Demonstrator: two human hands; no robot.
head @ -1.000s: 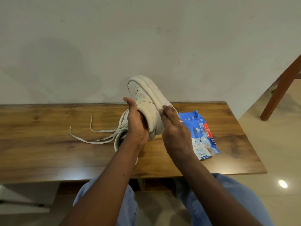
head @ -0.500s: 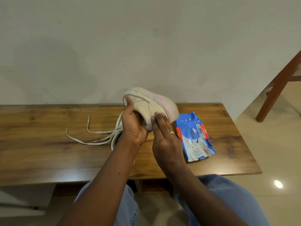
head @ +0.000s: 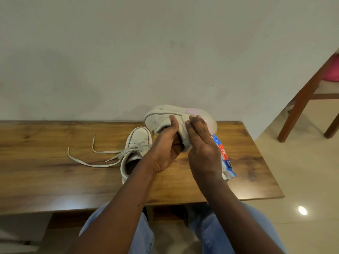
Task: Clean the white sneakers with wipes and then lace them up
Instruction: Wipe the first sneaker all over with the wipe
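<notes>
The other sneaker (head: pixel 136 143) rests on the table (head: pixel 45 171) just left of the left hand (head: pixel 165 151), which grips the lifted sneaker (head: pixel 161 116), now rolled from toe-up onto its side. The right hand (head: pixel 203 149) presses flat against its heel end (any wipe is hidden), so cleaning likely moves to a fresh face. The wipes pack (head: pixel 226 160) lies just right of it.

Item count:
- White sneakers: 2, the raised sneaker (head: pixel 165 116) and the resting sneaker (head: pixel 137 142).
- Lace (head: pixel 102 152): 1 in view.
- Blue wipes pack (head: pixel 226 158): 1.
- Worktop (head: pixel 45 162): 1.
- Hands: 2, left hand (head: pixel 165 149) and right hand (head: pixel 203 149).
- Wooden chair (head: pixel 302 99): 1, partly in view.
</notes>
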